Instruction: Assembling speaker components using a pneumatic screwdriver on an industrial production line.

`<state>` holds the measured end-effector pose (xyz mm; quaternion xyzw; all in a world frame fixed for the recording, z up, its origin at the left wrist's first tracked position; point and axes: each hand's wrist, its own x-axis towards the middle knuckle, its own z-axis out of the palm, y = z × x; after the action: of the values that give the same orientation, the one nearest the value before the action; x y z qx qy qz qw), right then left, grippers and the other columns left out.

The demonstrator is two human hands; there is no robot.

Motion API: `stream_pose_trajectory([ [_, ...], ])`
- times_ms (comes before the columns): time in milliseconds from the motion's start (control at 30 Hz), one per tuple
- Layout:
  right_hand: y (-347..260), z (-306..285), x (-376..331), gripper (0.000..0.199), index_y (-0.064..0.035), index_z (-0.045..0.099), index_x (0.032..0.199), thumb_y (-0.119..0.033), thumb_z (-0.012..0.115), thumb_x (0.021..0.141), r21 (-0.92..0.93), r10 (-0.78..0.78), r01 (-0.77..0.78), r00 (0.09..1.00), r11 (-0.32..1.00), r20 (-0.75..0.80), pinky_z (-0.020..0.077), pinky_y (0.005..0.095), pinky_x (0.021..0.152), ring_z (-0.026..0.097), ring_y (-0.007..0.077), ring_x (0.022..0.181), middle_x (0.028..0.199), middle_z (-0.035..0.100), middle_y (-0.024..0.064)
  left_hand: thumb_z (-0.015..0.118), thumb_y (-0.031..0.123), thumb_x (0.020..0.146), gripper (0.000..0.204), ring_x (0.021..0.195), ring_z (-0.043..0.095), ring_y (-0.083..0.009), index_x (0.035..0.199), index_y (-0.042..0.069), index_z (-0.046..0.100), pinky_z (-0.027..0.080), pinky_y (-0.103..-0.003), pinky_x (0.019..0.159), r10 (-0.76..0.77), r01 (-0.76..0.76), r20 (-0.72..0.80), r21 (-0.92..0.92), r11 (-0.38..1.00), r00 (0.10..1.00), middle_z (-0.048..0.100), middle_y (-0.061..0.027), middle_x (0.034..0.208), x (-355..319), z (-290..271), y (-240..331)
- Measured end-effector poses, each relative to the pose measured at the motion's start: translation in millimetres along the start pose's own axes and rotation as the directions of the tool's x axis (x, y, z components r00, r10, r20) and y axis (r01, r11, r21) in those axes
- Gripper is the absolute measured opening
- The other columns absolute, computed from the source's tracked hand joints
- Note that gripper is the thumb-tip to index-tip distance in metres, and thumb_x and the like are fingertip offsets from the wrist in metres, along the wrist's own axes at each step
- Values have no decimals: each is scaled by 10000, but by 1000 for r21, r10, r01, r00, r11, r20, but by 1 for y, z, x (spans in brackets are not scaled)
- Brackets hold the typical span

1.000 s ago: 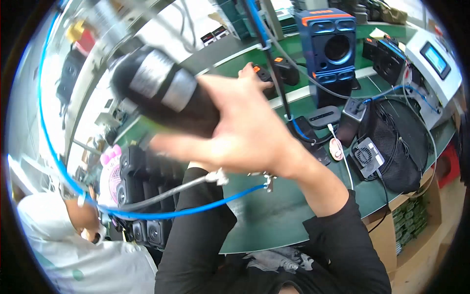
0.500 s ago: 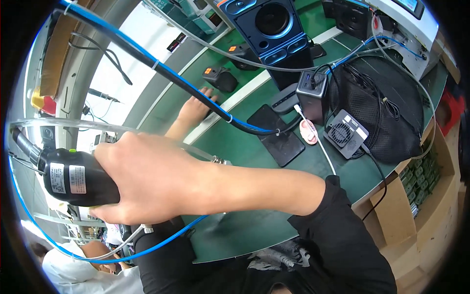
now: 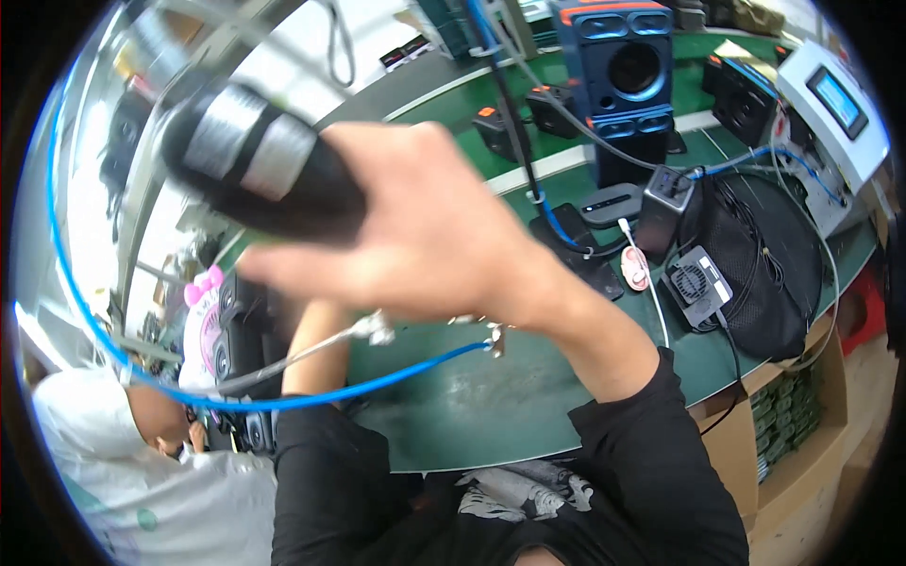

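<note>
My right hand [image 3: 415,222] is wrapped round a black power tool [image 3: 222,193] with two pale labels on its rounded body. Both are blurred by motion and raised close in front of me, left of centre. My left forearm [image 3: 318,354] reaches up beneath them. Its hand is hidden behind my right hand, so its fingers and anything in them do not show. A blue hose [image 3: 311,401] and a thin pale line with a metal connector [image 3: 376,328] pass just below the right hand. Under my arms lies the green worktop [image 3: 472,406].
A tall blue and black speaker [image 3: 618,80] stands at the back. To the right are a dark flat slab [image 3: 604,278], a grey fan box [image 3: 696,286], a black mesh bag [image 3: 783,283] and a white machine with a screen [image 3: 802,104]. Another person [image 3: 151,462] is at lower left.
My right hand has lifted the power tool up and to the right, tilting it. My left hand has come back from the far worktop and passed behind the right. The view has shifted.
</note>
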<state>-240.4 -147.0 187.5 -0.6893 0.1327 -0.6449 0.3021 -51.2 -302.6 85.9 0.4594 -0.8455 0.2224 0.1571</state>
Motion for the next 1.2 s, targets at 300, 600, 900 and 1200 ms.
stream_pose_trajectory([
  [300, -12, -8, -8, 341, -40, 693, 856, -365, 795, 831, -7, 189, -189, 978, 982, 85, 415, 223, 533, 555, 50, 586, 676, 624, -28, 936, 277, 579, 1013, 1279, 489, -290, 1388, -10, 398, 409, -396, 1082, -486, 423, 279, -880, 216, 828, 479, -178, 1351, -245, -86, 120],
  [600, 1, 12, 13, 495, 7, 551, 1027, -485, 526, 977, 552, 67, -361, 874, 751, 481, 464, 326, 566, 563, 175, 590, 777, 576, 101, 898, 389, 646, 1118, 1405, 325, -452, 1439, -65, 252, 308, -484, 1170, -386, 485, 303, -655, 580, 871, 369, -308, 1432, -310, -87, 125],
  [900, -26, 38, 27, 565, -20, 470, 1022, -513, 665, 826, 569, -25, -286, 879, 771, 476, 439, 304, 662, 548, 150, 640, 794, 518, 48, 870, 497, 615, 1095, 1270, 457, -387, 1355, -141, 375, 357, -438, 1121, -239, 258, 105, -525, 811, 965, 494, -261, 1288, -266, -92, 132],
  [1200, -4, 60, 11, 586, -11, 523, 1017, -556, 657, 847, 526, 30, -372, 836, 765, 548, 429, 322, 639, 540, 152, 645, 790, 536, 49, 869, 355, 568, 936, 1053, 548, -329, 1268, -108, 455, 436, -398, 977, -246, 337, 243, -491, 803, 938, 546, -187, 1089, -264, -89, 134],
])
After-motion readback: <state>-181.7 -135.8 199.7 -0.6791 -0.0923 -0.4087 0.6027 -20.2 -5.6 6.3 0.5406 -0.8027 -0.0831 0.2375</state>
